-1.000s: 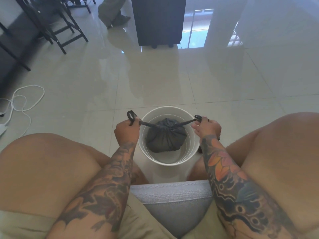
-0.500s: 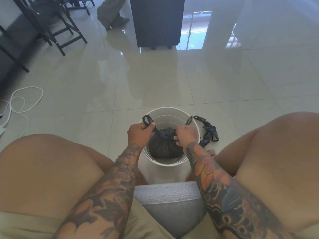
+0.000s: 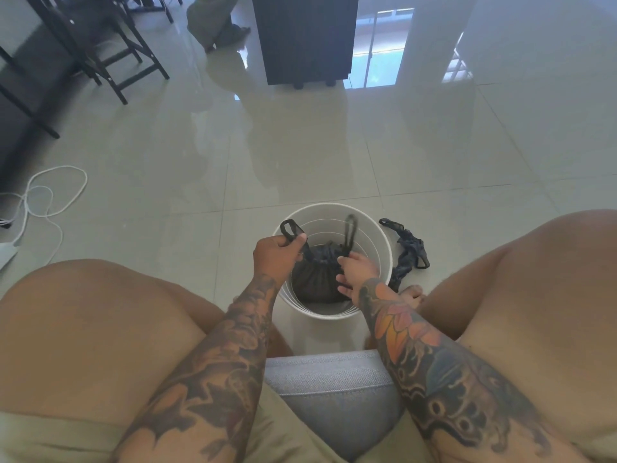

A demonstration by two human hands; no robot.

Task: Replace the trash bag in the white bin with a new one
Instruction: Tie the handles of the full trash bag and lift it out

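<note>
A round white plastic bin [image 3: 384,259] stands on the glossy pale tiled floor [image 3: 334,145] between the seated person's bare knees. Inside it sits a full black plastic trash bag [image 3: 315,282], gathered at its top, with two thin handle loops rising from the gather. The left hand [image 3: 277,253] is curled round the left handle loop [image 3: 289,227], holding it over the bin's left rim. The right hand [image 3: 357,272] is down inside the bin at the bag's neck, its fingers [image 3: 345,260] pinching the base of the right handle loop [image 3: 350,228], which stands upright and looks blurred. The two hands are close together over the bin without touching.

Just beside the bin on its right, a second crumpled black plastic bag [image 3: 409,252] lies on the floor. A bare foot [image 3: 412,294] shows near it. A grey fabric seat cushion [image 3: 337,392] fills the space between the thighs. Farther off stand a dark cabinet on small feet [image 3: 303,38], dark wooden chairs [image 3: 110,45] at upper left, and a white cable [image 3: 46,195] looped on the floor at the left edge.
</note>
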